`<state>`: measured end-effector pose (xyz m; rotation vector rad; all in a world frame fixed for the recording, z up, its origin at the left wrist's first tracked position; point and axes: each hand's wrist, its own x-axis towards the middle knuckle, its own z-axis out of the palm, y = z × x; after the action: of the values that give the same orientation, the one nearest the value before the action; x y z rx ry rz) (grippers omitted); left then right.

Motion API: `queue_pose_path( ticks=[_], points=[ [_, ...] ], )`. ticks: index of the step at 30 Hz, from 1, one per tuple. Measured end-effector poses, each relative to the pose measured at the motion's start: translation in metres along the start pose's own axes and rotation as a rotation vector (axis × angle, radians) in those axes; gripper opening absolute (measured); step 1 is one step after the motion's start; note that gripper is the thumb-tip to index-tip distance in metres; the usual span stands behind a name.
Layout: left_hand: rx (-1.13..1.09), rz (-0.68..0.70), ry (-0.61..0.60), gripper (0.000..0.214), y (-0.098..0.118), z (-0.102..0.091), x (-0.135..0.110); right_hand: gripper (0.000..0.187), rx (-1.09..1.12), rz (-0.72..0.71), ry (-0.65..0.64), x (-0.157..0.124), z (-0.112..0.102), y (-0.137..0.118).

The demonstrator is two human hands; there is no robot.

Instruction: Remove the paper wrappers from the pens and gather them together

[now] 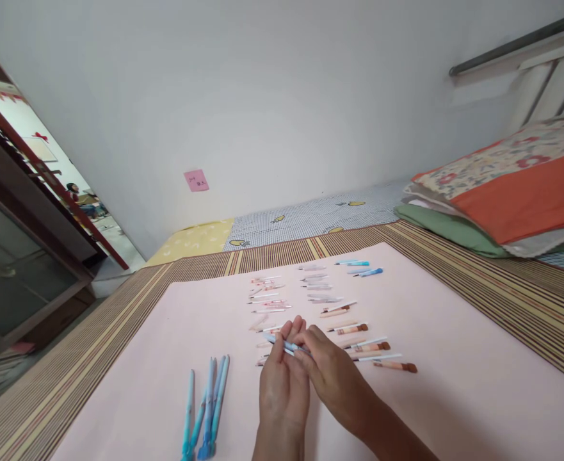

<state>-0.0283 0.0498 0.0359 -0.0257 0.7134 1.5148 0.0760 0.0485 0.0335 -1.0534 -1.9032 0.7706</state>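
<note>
Over the middle of a pale pink sheet (pixel 137 390), my two hands meet around a light blue pen (pixel 286 344). My left hand (pixel 285 378) is palm up, its thumb and fingers closed about the pen's left part. From the right, my right hand (pixel 332 368) pinches the pen's other end, which its fingers partly hide. Several blue pens (pixel 209 403) lie bunched to the left of my hands. Beyond them are rows of pen parts and refills: pinkish pieces (pixel 269 304), greyish pieces (pixel 316 278), brown-capped pens (pixel 356 330) and a few blue pieces (pixel 372 273).
A striped mat (pixel 132 314) lies under the sheet. Folded bedding (pixel 516 186) is stacked at the right, below a grey pipe and a radiator (pixel 557 89). A white wall bears a pink note (pixel 196 180). Through the doorway at left, a person (pixel 77 195) sits far off.
</note>
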Motion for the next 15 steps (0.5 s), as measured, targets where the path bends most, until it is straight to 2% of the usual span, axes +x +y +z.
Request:
queue_pose_path(
  ticks=[4, 10, 15],
  points=[
    [0.017, -0.022, -0.028, 0.029, 0.000, -0.003, 0.000, 0.016, -0.007, -0.038, -0.071, 0.005, 0.001, 0.000],
    [0.054, 0.004, -0.060, 0.033, 0.001, 0.002, -0.005, 0.011, 0.113, -0.135, -0.017, 0.004, 0.001, 0.011],
    [0.099, 0.013, -0.058, 0.028, -0.005, 0.005, -0.010, 0.016, -0.027, -0.099, -0.086, 0.004, -0.005, 0.008]
  ],
)
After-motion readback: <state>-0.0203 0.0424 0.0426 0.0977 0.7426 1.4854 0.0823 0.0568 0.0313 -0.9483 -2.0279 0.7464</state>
